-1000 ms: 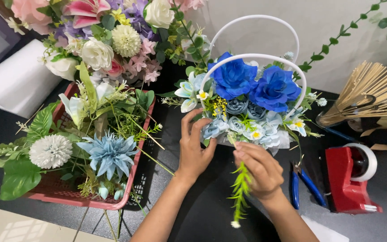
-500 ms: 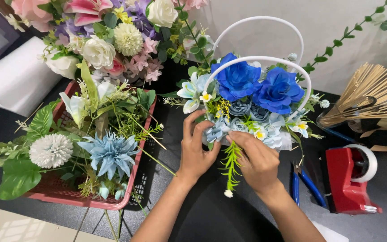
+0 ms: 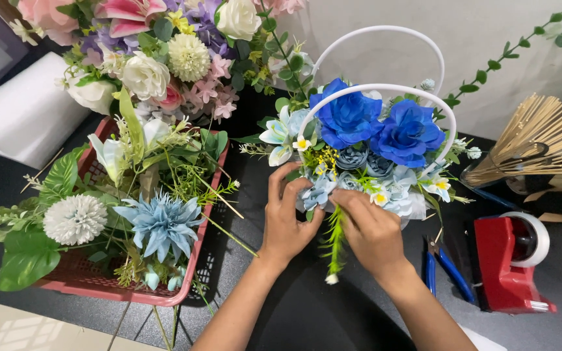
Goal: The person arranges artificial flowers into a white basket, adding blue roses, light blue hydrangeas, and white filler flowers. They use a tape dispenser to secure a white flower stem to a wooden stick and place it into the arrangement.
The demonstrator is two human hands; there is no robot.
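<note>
Head view. A white basket (image 3: pixel 385 91) with two hoop handles is seen on the black table (image 3: pixel 307 312), filled with two deep-blue roses (image 3: pixel 378 123), pale-blue blooms and small white flowers. The left hand (image 3: pixel 287 221) is placed at the basket's front edge, fingers curled and pressed against a pale-blue bloom (image 3: pixel 320 192). The right hand (image 3: pixel 372 231) is set just beside it; a green fern sprig (image 3: pixel 334 244) is pinched between its fingers and thumb. The sprig's upper end is tucked in among the flowers at the basket front; its tip hangs below, between the two hands. Whether the stem is seated cannot be told.

To the left, a red crate (image 3: pixel 183 273) holding loose artificial flowers and leaves is noted; behind it, a mixed pink and white bouquet (image 3: pixel 164 58). To the right, blue-handled pliers (image 3: pixel 447 273), a red tape dispenser (image 3: pixel 505 260) and a bundle of wooden sticks (image 3: pixel 548 140) are recorded.
</note>
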